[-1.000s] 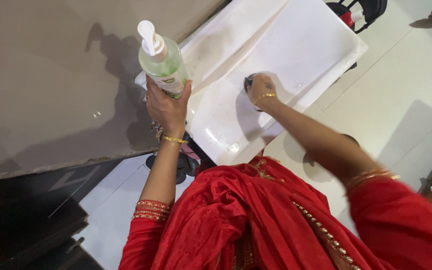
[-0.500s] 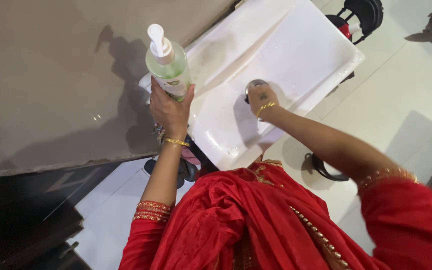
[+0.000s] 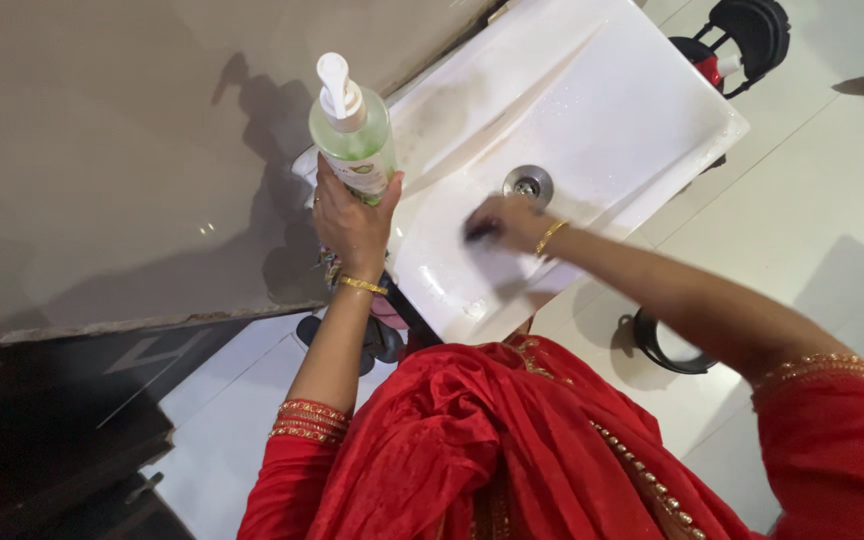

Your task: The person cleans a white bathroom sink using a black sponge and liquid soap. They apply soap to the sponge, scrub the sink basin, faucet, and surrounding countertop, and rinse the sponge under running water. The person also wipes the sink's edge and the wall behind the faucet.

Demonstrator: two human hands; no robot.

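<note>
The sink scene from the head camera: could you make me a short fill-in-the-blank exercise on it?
1. The left hand holds a green pump ____ upright.
2. The right hand presses a dark scrubber inside the white ____.
3. The metal drain lies just ____ the right hand, uncovered.

Missing words: bottle; sink; beyond.

Round clear pump bottle of green liquid, white pump on top, held upright over basin corner. White label with green marks across lower front.
</note>
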